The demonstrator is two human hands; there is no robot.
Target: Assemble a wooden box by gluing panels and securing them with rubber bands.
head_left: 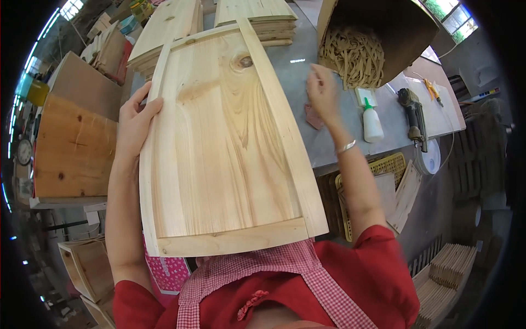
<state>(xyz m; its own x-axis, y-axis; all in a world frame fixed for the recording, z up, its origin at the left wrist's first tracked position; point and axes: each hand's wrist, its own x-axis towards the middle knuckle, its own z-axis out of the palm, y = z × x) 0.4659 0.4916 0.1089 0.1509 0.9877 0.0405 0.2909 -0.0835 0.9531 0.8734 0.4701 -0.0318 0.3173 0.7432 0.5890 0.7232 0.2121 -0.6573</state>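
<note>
Red-white checked cloth apron point(249, 267) closest. Left hand point(138, 118) grips pale rectangular wooden panel point(227, 142); right hand point(322, 92) outstretched, blurred, can't tell grip. Panel's long axis points forward.

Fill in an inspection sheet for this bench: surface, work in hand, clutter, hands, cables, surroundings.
Surface: grey tabletop, partly covered.
Work in hand: framed wooden panel, dark knot near its far end.
Clutter: green-capped bottle, black tool, cardboard box with tan strips spilling out.
Hands: left hand grips the panel's left edge; right hand, blurred, is off it.
Cables: thin cord by the table's right end.
Surroundings: yellow basket, low; wooden boxes, left.
</note>
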